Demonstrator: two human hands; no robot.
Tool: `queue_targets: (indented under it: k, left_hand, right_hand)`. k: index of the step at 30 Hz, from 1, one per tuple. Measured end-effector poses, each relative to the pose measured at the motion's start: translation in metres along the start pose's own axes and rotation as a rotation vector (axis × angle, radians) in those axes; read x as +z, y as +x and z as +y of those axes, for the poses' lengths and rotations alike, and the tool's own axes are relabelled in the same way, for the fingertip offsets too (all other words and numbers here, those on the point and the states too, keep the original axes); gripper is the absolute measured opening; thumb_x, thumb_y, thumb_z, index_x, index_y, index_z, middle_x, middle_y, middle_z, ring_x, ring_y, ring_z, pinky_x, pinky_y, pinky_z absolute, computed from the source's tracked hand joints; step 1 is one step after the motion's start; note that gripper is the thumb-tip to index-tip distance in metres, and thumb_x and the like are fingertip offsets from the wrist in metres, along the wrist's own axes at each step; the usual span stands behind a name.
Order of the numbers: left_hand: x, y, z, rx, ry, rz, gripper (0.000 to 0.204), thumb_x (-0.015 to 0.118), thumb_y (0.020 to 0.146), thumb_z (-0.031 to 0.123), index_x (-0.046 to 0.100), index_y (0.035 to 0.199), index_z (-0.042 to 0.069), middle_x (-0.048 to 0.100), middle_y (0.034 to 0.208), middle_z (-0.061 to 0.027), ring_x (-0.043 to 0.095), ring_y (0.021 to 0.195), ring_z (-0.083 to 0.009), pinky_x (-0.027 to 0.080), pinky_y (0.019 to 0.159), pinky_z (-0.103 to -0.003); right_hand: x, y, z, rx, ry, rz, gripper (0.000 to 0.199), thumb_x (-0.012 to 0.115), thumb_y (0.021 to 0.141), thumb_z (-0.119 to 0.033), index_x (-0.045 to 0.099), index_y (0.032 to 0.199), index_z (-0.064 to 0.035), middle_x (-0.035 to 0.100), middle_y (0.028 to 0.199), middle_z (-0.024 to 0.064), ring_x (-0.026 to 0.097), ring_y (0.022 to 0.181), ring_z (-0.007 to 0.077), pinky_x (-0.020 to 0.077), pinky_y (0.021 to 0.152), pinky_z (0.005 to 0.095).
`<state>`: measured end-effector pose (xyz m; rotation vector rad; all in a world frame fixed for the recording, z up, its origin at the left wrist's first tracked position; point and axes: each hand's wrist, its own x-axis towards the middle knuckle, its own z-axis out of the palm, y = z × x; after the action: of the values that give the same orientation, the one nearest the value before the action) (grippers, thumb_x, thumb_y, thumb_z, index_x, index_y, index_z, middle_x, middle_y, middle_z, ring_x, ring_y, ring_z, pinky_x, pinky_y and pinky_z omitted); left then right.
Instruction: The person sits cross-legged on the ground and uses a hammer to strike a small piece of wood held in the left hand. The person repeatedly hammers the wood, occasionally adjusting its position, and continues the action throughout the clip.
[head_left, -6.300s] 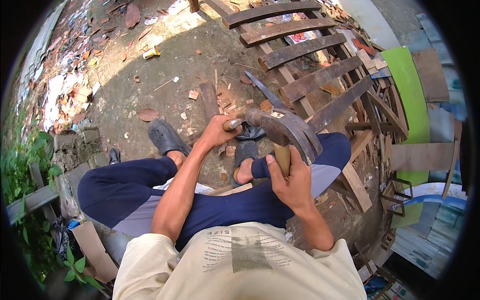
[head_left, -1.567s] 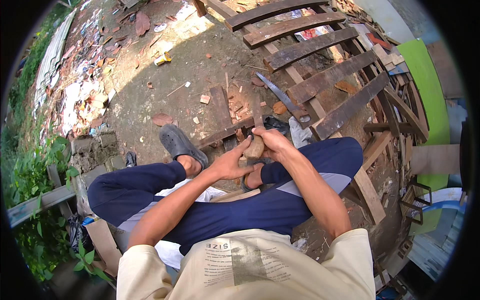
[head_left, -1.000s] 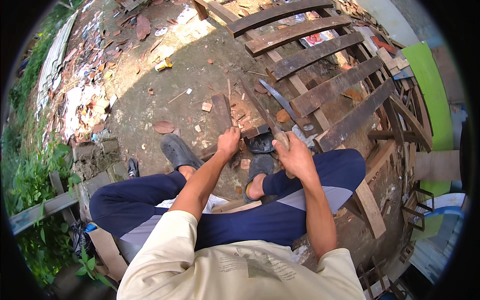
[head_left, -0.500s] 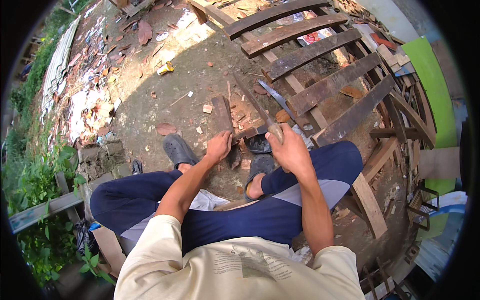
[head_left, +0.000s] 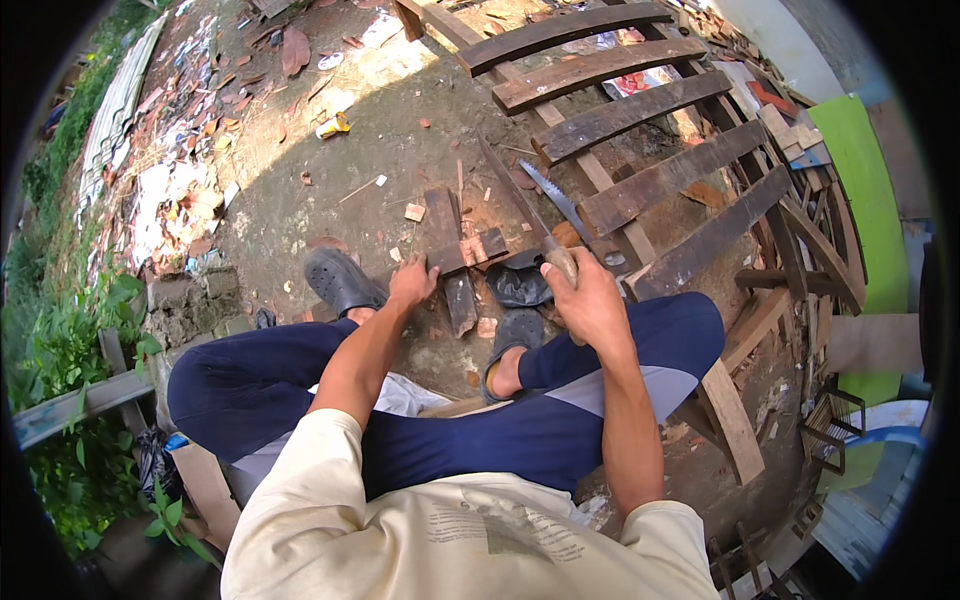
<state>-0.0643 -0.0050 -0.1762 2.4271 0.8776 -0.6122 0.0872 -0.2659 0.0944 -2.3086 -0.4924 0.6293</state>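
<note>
My right hand (head_left: 588,300) is closed around the wooden handle of a machete (head_left: 515,192), its long dark blade tilted up and away to the left. My left hand (head_left: 411,281) grips the left end of a short dark wooden piece (head_left: 452,257). A paler, fresh-looking patch of wood shows near that piece's right end. Under it, crosswise, lies another dark board (head_left: 461,303) on the ground. The machete blade is apart from the wood. Beside the blade a toothed saw blade (head_left: 553,192) lies on the ground.
A slatted wooden frame (head_left: 640,120) fills the right side, close to my right knee. A black plastic bag (head_left: 520,284) sits between the wood and my right shoe (head_left: 518,332). Wood chips (head_left: 414,212), dry leaves and litter cover the ground. My left shoe (head_left: 342,278) is beside my left hand.
My left hand has moved left along with the wooden piece, and the pale patch now shows. My left shoe has shifted left. The machete stays in my right hand, held much as before.
</note>
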Motion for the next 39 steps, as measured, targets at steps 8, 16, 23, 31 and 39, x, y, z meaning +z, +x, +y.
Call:
queue_targets:
  k: [8,16,23,31,39]
  left_hand:
    - [0.017,0.003,0.003,0.011,0.289,-0.052,0.105,0.072,0.085,0.057,0.019,0.158,0.002,0.034,0.156,-0.0288,0.035,0.144,-0.0463,0.036,0.114,-0.051]
    - [-0.009,0.009,-0.011,0.258,0.341,-0.085,0.083,0.06,0.096,0.049,0.03,0.153,-0.005,0.053,0.138,-0.0283,0.058,0.123,-0.0454,0.05,0.1,-0.047]
    - [-0.02,0.033,-0.051,0.317,0.111,-0.072,0.071,0.038,0.105,0.052,0.034,0.15,-0.003,0.046,0.15,-0.0242,0.051,0.133,-0.0395,0.043,0.11,-0.045]
    - [-0.025,0.045,-0.051,0.281,-0.079,-0.137,0.075,0.043,0.101,0.058,0.044,0.14,-0.006,0.056,0.136,-0.0289,0.054,0.127,-0.0421,0.044,0.108,-0.047]
    - [-0.017,0.041,-0.047,0.101,-0.087,-0.078,0.1,0.051,0.087,0.078,0.045,0.143,-0.004,0.053,0.141,-0.0261,0.048,0.134,-0.0425,0.035,0.113,-0.056]
  right_hand:
    - [0.046,0.006,0.013,0.228,0.166,-0.148,0.036,0.066,0.097,-0.029,0.06,0.11,0.0039,0.063,0.064,0.0104,0.062,0.048,0.0179,0.0491,0.047,0.0348]
    - [0.056,0.021,-0.003,0.221,0.204,-0.133,0.043,0.065,0.098,-0.023,0.052,0.132,0.0008,0.061,0.072,0.0089,0.059,0.048,0.0139,0.0466,0.042,0.032]
    - [0.064,0.022,0.001,0.312,0.572,-0.17,0.054,0.059,0.1,-0.012,0.041,0.151,-0.0071,0.056,0.075,0.0052,0.057,0.053,0.0127,0.047,0.043,0.0293]
    - [0.084,0.016,-0.017,0.548,0.791,-0.249,0.07,0.054,0.093,-0.003,0.028,0.158,-0.0118,0.055,0.082,0.0068,0.059,0.056,0.0157,0.0546,0.047,0.0322]
    - [0.132,0.036,-0.016,0.418,0.629,-0.105,0.06,0.053,0.102,-0.013,0.03,0.157,-0.0111,0.052,0.077,0.0057,0.055,0.049,0.014,0.0512,0.041,0.032]
